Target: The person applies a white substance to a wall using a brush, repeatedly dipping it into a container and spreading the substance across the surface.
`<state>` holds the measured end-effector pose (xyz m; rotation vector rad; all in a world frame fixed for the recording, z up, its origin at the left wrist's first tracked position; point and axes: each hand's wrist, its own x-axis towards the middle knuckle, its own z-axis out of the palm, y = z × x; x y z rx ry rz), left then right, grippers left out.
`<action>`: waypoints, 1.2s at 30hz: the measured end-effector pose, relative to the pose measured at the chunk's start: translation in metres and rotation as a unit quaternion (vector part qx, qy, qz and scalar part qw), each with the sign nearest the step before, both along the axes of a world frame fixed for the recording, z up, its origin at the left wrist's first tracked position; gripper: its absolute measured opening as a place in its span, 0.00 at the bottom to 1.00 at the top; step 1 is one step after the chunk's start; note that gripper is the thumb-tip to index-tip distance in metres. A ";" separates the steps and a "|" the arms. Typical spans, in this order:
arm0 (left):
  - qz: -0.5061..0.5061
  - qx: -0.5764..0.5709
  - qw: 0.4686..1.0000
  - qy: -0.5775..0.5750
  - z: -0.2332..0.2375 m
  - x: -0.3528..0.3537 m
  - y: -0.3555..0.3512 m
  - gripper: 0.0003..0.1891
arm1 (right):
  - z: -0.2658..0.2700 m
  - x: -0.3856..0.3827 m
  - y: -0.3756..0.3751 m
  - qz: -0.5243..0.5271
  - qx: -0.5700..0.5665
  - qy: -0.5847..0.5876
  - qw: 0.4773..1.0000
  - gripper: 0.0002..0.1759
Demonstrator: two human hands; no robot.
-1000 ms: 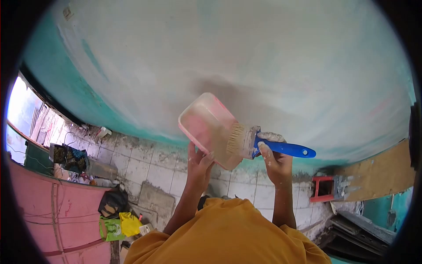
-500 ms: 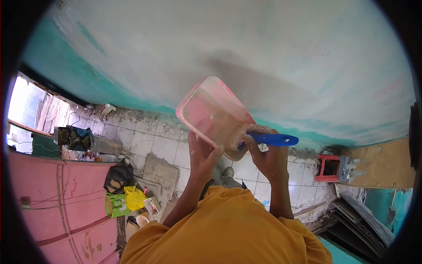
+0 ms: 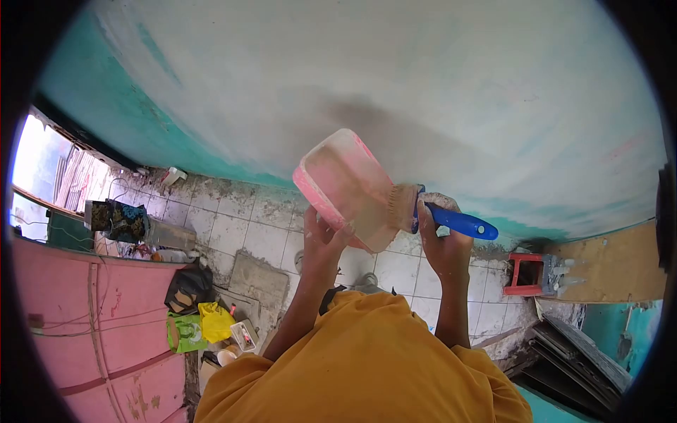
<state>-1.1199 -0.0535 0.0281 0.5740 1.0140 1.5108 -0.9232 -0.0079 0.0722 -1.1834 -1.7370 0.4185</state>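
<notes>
A pink, paint-smeared plastic container [image 3: 342, 183] is held tilted in front of the wall by my left hand [image 3: 323, 243], whose fingers grip its lower left side. My right hand [image 3: 446, 243] is closed around the blue handle of a wide brush [image 3: 458, 221]. The brush's bristles point left and rest at the container's right edge. Whitish residue coats the container's inside and the bristles.
The wall [image 3: 423, 84] is whitish above and teal below. A red stool [image 3: 524, 275] lies at the right, near stacked dark panels [image 3: 571, 359]. Yellow [image 3: 216, 322] and green bags [image 3: 185, 331] and a black bag [image 3: 189, 287] are on the lower left.
The brush has moved right, from inside the container to its right edge, with my right hand. The container has shifted slightly right and its tilt has changed.
</notes>
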 end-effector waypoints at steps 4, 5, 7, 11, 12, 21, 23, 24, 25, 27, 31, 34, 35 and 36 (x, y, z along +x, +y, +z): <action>-0.026 0.002 1.000 0.008 0.002 -0.044 0.006 0.35 | -0.002 -0.036 0.014 0.010 -0.013 0.009 1.000 0.08; -0.028 0.003 1.000 0.012 0.004 -0.058 0.009 0.34 | -0.002 -0.047 0.020 0.014 0.002 -0.010 1.000 0.08; -0.030 -0.004 0.999 0.018 0.010 -0.084 0.013 0.34 | -0.003 -0.075 0.032 0.023 0.018 -0.027 0.999 0.09; -0.016 -0.022 0.999 0.034 0.000 -0.143 0.020 0.32 | -0.006 -0.144 0.053 0.072 0.021 -0.008 0.997 0.10; -0.015 -0.019 0.999 0.033 -0.007 -0.156 0.020 0.32 | -0.007 -0.161 0.057 0.083 0.039 -0.012 0.996 0.10; -0.023 -0.024 0.998 0.056 -0.030 -0.227 0.028 0.31 | -0.026 -0.238 0.084 0.066 0.013 -0.004 0.998 0.10; -0.040 -0.031 0.997 0.050 -0.035 -0.234 0.032 0.31 | -0.030 -0.244 0.090 0.052 0.023 0.002 0.998 0.09; -0.047 -0.013 0.997 0.053 -0.037 -0.235 0.034 0.31 | -0.031 -0.246 0.094 0.044 0.039 0.006 0.998 0.09; -0.049 -0.029 0.997 0.045 -0.038 -0.236 0.036 0.30 | -0.034 -0.245 0.097 0.037 0.054 0.008 0.998 0.09; -0.055 -0.035 0.997 0.040 -0.032 -0.238 0.041 0.30 | -0.035 -0.244 0.105 0.014 0.002 0.010 1.000 0.08; -0.073 -0.062 0.995 0.025 -0.025 -0.238 0.053 0.30 | -0.047 -0.237 0.125 -0.026 -0.012 0.175 0.984 0.10; -0.076 -0.071 0.995 0.005 -0.020 -0.235 0.057 0.31 | -0.037 -0.224 0.136 -0.038 -0.100 0.345 0.933 0.12; -0.082 -0.064 0.995 -0.006 -0.019 -0.234 0.059 0.31 | -0.028 -0.221 0.139 -0.058 -0.179 0.436 0.880 0.12; -0.087 -0.055 0.995 -0.016 -0.016 -0.233 0.063 0.30 | -0.022 -0.212 0.144 -0.039 -0.216 0.479 0.850 0.17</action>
